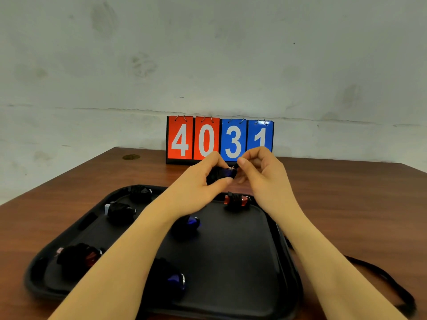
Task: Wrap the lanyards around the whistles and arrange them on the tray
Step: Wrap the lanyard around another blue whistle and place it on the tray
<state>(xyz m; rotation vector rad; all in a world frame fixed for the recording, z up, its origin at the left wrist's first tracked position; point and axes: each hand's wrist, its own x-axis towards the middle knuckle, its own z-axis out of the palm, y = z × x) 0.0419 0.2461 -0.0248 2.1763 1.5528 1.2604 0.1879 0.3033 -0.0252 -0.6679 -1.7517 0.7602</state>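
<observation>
- Forearms come in from the bottom edge, bare, crossing over the tray (242, 303) (black, matte, rounded corners, raised rim).
- Loose cord (390, 282), black and braided, loops on the table (346, 204) right of the tray, partly under the right forearm.
- Six wrapped whistles on the tray: blue one (174, 279) nearest, dark red one (79, 255) at left, second blue (188, 224) mid-tray, white-tipped one (120, 211), all-black bundle (141, 192) at the far left corner, orange-red one (236, 200) at the far right.
- Left hand (203, 181) grips a seventh whistle (221, 174) (blue plastic under black cord) between thumb and curled fingers, held above the tray's far edge.
- Right hand (261, 172) pinches the cord end by the metal ring at the whistle's right end; fingers curled tight.
- Table is brown wood-grain laminate.
- Flip scoreboard (219, 139) at the back reads 4 0 red, 3 1 blue.
</observation>
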